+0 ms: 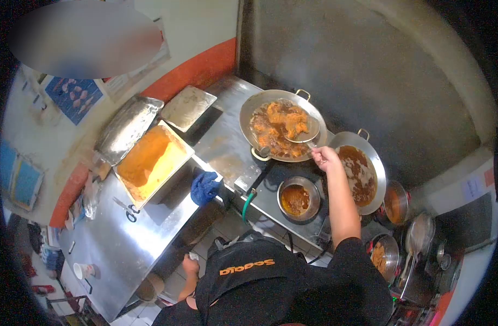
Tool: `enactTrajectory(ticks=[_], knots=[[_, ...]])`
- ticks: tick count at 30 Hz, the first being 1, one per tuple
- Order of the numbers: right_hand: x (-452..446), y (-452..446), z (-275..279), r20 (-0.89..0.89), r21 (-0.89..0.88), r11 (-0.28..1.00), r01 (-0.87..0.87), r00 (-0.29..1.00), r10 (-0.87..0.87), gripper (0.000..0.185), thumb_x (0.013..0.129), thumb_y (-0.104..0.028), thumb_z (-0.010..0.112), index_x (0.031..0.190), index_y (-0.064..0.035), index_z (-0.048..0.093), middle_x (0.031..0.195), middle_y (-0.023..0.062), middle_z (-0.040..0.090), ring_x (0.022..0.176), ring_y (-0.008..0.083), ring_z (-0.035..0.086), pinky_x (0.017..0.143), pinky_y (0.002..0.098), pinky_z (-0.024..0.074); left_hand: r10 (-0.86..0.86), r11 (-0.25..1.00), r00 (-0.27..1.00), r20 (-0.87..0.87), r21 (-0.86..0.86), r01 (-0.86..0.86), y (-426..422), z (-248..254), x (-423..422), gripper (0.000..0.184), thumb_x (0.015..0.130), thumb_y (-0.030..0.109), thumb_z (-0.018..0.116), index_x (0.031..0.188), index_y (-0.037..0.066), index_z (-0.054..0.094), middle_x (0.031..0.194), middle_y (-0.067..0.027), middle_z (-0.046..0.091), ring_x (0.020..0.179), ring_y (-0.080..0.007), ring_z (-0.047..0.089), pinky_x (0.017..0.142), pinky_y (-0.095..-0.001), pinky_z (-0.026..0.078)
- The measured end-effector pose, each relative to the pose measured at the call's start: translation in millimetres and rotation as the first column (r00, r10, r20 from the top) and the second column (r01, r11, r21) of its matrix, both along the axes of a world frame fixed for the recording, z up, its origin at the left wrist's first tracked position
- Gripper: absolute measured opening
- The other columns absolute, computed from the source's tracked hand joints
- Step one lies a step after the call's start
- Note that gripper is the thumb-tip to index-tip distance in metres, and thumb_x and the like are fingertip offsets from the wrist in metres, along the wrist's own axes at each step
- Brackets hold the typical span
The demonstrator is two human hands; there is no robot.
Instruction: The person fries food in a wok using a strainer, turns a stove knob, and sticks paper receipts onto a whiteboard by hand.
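My right hand (326, 157) is closed on the handle of a skimmer (312, 130). The skimmer is over the left wok (249, 117), with battered fried pieces (297, 123) in and around its bowl. More orange-brown pieces (268, 133) lie in the bubbling oil. Down by my left side, my left hand (190, 266) is closed around something small and whitish, too small to make out. It is below the steel table and away from the woks. My forearm passes over the edge of a second wok (380, 179), which holds dark, foaming oil.
A smaller pot of oil (299, 200) stands in front of the woks. On the left table are a tray of orange-yellow flour-like coating (151, 163), scissors (130, 212), a blue cloth (205, 188) and a cup (84, 270). A bowl of fried pieces (387, 255) stands right.
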State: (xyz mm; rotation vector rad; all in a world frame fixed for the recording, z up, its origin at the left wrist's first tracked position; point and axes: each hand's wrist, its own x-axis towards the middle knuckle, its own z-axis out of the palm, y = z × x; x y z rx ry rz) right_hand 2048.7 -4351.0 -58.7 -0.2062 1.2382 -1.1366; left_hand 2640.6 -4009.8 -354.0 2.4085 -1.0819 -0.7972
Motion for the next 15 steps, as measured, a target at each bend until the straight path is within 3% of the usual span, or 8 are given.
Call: enactTrajectory(ticks=[1,4,8,15], knots=[[-1,0,2,-0.136,0.039,0.999,0.024,0.990,-0.019,0.006,0.084,0.001,0.046,0.089,0.0040,0.044,0.068,0.0098,0.050,0.040,0.0076,0.038,0.032,0.0189,0.0299,0.010,1.000,1.000,-0.005,0.017,-0.009,-1,8,-3,0.024,0.069,0.005,0.059,0.093,0.001,0.060,0.090,-0.0241,0.063,0.091,-0.0399,0.061,0.077,-0.0445,0.047],[-3,5,15,-0.261,0.094,0.995,0.016,0.965,0.009,0.007,0.084,0.000,0.047,0.088,0.0050,0.045,0.071,0.0133,0.052,0.039,0.0085,0.039,0.031,0.0198,0.0295,0.021,1.000,0.998,-0.054,0.002,-0.021,1,-16,3,0.025,0.069,0.004,0.060,0.093,0.001,0.060,0.091,-0.0239,0.063,0.091,-0.0399,0.060,0.078,-0.0444,0.047],[-7,2,20,-0.463,0.110,0.993,-0.040,0.882,0.087,0.008,0.084,-0.001,0.045,0.088,0.0046,0.051,0.064,0.0115,0.052,0.038,0.0080,0.038,0.030,0.0198,0.0297,-0.001,1.000,0.999,-0.035,-0.002,0.001,4,-21,4,0.025,0.068,0.004,0.061,0.093,0.001,0.060,0.092,-0.0238,0.063,0.091,-0.0400,0.060,0.077,-0.0445,0.047],[-2,-3,32,-0.643,0.119,0.987,-0.106,0.749,0.158,0.009,0.080,0.002,0.041,0.084,0.0048,0.049,0.057,0.0147,0.052,0.038,0.0155,0.044,0.030,0.0282,0.0310,0.023,0.999,1.000,0.020,-0.024,-0.023,4,-19,9,0.022,0.068,0.003,0.060,0.090,0.001,0.060,0.088,-0.0230,0.064,0.089,-0.0407,0.060,0.075,-0.0450,0.047]])
